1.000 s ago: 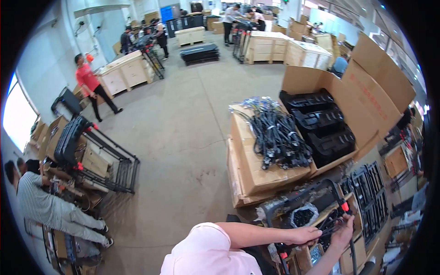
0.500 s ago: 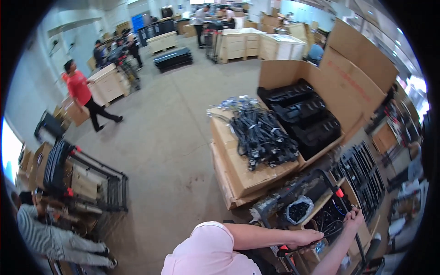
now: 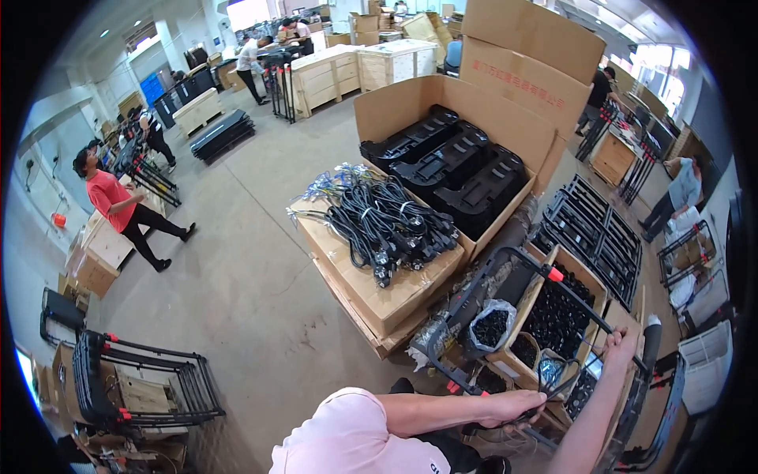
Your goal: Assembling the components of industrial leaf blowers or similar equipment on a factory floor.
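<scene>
Counted at the far left one group of black tubular metal frames with red fittings [image 3: 146, 387], too overlapped to number, and above it one person in a red shirt and dark trousers [image 3: 114, 197]. Noted next one low stack of flat black panels [image 3: 223, 136] on the floor. Saw toward the middle one brown cardboard box [image 3: 418, 300] bearing one heap of black plugged cables [image 3: 379, 221], too tangled to count, and, touching or just beside it, one open brown carton [image 3: 391, 118] with three moulded black plastic parts [image 3: 442, 162]. Found farther right one clear plastic bag of small black pieces [image 3: 489, 325], then the left hand [image 3: 513, 407], curled tight around one thin black cable [image 3: 559, 388] below one box of small black parts [image 3: 586, 272]. Made out the right hand [image 3: 621, 345], fingers bent, at one black tubular frame [image 3: 584, 303]; could not tell its exact grip. Spotted at the right edge one person in a light blue shirt [image 3: 683, 189].
</scene>
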Available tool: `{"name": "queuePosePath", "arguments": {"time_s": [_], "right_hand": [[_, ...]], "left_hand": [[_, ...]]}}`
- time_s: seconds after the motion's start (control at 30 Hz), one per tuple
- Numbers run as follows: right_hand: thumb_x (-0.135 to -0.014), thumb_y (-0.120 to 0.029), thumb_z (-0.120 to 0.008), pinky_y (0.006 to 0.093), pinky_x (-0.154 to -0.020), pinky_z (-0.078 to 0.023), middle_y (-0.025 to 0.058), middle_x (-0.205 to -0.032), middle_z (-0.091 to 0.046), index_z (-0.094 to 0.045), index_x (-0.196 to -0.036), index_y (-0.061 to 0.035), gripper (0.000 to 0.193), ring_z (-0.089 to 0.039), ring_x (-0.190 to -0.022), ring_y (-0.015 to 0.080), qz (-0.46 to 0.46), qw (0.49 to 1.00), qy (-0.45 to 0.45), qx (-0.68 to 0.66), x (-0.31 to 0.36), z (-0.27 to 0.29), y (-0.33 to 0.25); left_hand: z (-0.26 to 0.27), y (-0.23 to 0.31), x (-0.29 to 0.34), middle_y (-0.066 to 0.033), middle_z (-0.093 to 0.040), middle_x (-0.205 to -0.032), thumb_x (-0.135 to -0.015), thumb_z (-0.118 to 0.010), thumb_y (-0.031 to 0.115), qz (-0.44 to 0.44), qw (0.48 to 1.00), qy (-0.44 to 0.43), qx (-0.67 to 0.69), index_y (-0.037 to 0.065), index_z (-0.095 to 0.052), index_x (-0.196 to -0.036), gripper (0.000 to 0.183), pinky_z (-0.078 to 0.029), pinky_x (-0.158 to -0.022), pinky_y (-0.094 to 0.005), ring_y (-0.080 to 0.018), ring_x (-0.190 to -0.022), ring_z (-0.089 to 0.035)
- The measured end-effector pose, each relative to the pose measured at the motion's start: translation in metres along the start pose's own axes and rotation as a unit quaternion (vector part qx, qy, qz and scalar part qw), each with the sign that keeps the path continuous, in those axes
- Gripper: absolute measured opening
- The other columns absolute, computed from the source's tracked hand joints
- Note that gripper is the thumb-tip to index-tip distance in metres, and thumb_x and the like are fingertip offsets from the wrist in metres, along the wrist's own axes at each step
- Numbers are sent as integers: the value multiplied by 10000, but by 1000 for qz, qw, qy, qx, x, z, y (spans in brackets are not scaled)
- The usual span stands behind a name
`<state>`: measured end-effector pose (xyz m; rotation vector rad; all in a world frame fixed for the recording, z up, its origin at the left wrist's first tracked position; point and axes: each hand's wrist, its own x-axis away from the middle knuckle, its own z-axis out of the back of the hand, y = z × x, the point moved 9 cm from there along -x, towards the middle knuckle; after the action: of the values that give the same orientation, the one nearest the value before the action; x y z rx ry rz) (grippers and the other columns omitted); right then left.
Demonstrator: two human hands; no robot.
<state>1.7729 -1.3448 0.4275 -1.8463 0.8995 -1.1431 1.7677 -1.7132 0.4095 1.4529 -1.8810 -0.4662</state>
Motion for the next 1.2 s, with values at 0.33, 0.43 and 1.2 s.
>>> {"name": "queuePosePath", "arguments": {"time_s": [0.33, 0.43, 1.2], "right_hand": [[-1060, -245, -549, 290, -399, -326, -13, -675, -466, -548, -849, -108, 251, -345, -443, 120, 50, 997, -8, -59, 56, 11, 13], [-1115, -320, -510, 283, -418, -297, -17, -660, -470, -587, -854, -62, 375, -333, -446, 80, 66, 993, -89, -50, 136, 3, -28], [-1105, -364, -565, 233, -520, -288, 25, -730, -559, -716, -1088, 73, 462, -425, -599, 76, -25, 872, -487, 40, 414, 114, 17]], "left_hand": [[-12, -64, 21, 9, -564, -967, -1133, -481, 469, 14, 997, 59, -41, 107, -608, -1152, 385, -557, -577, -299, -103, -724, -613], [-23, -100, 15, -12, -625, -1044, -1138, -498, 421, 4, 995, 39, -93, 92, -626, -1221, 362, -585, -713, -305, -110, -810, -655], [-142, -2, 35, -120, -722, -1128, -1108, -594, 249, -342, 934, 3, -107, 2, -583, -1434, 409, -552, -990, -374, -200, -1069, -704]]}}
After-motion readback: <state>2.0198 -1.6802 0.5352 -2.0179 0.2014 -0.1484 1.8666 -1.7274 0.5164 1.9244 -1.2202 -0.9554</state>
